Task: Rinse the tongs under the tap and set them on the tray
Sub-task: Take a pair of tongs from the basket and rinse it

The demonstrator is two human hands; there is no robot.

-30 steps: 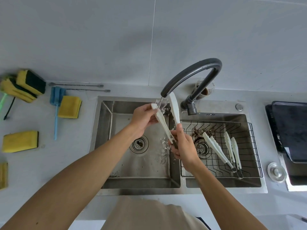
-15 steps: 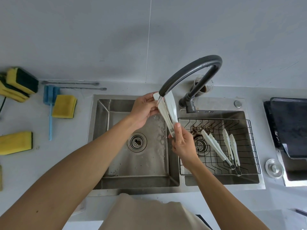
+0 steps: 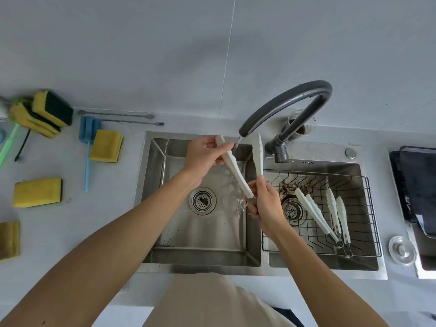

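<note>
White tongs [image 3: 236,171] are spread open over the left sink basin, just below the spout of the dark curved tap [image 3: 290,105]. A thin stream of water runs from the spout between the two arms. My left hand [image 3: 203,154] pinches the tip of the left arm. My right hand [image 3: 264,201] grips the hinge end lower down. The right arm of the tongs [image 3: 257,152] points up beside the spout. Two more white tongs [image 3: 316,213] lie in the wire rack tray [image 3: 368,208] over the right basin.
Yellow sponges [image 3: 106,146], a blue brush [image 3: 87,147] and two thin rods lie on the counter to the left. A black dish drainer [image 3: 417,185] and a round sink plug [image 3: 401,250] sit at the right. The right basin [image 3: 306,182] holds brown residue.
The tongs were squeezed nearly together under the spout half a second ago; now the arms are spread apart, with my left hand pulling one arm to the left.
</note>
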